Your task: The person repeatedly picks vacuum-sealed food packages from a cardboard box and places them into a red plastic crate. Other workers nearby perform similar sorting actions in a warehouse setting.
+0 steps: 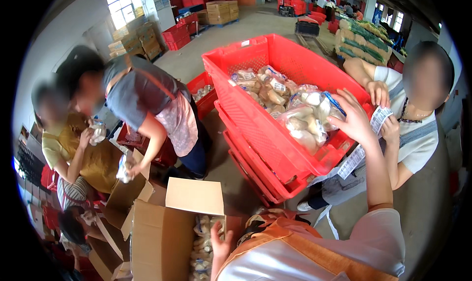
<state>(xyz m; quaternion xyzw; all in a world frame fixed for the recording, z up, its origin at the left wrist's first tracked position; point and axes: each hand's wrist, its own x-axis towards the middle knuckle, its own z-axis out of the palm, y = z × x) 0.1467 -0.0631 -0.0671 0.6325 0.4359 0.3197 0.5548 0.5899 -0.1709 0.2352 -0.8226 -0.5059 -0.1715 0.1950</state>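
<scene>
My right hand (348, 115) reaches over the near right end of a red plastic crate (258, 118), against a clear bag of pale mushrooms (324, 105) with blue print; its fingers are spread, and whether they grip the bag is unclear. More bagged mushrooms (274, 91) with white labels lie in the crate. My left hand (221, 244) is at the right side of an open cardboard box (162, 240), fingers apart and holding nothing. Inside that box, similar bags (202, 247) stand in a row, partly hidden by the flap and my hand.
Red crates are stacked beneath the top one. At right, a co-worker (409, 122) holds a strip of printed labels (356, 161) close to my right arm. Two co-workers at left hold bags over open boxes (129, 192). Another crate (206, 105) stands behind.
</scene>
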